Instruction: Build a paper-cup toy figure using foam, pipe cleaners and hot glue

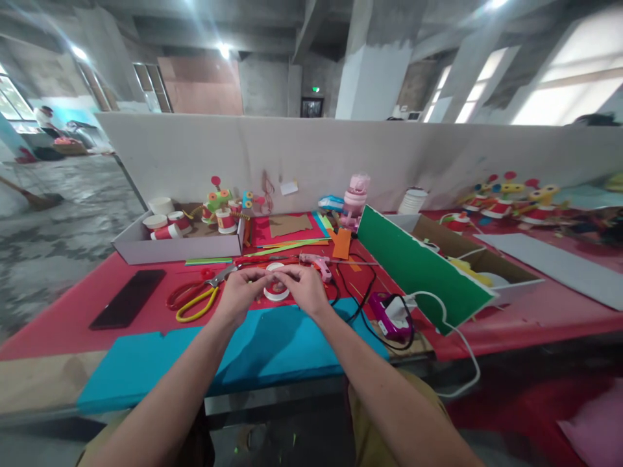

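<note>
My left hand [242, 293] and my right hand [305, 287] meet fingertip to fingertip above the red tabletop. Both are pinched closed, and whatever lies between the fingers is too small or hidden to name. Just under them sits a white round rim [276, 297], partly covered by my fingers; it looks like a paper cup or lid. Left of my left hand lie scissors [197, 299] with one red and one yellow handle. A pink glue gun [318, 264] rests beyond my right hand. My forearms cross a blue pad [272, 350] along the table's front edge.
A black phone [129, 299] lies at left. Behind it, a shallow box [180, 251] holds cups and a toy figure. At right stand a green panel [418, 266], a purple power strip [389, 318] and loose cables. Colored paper strips [287, 246] lie farther back.
</note>
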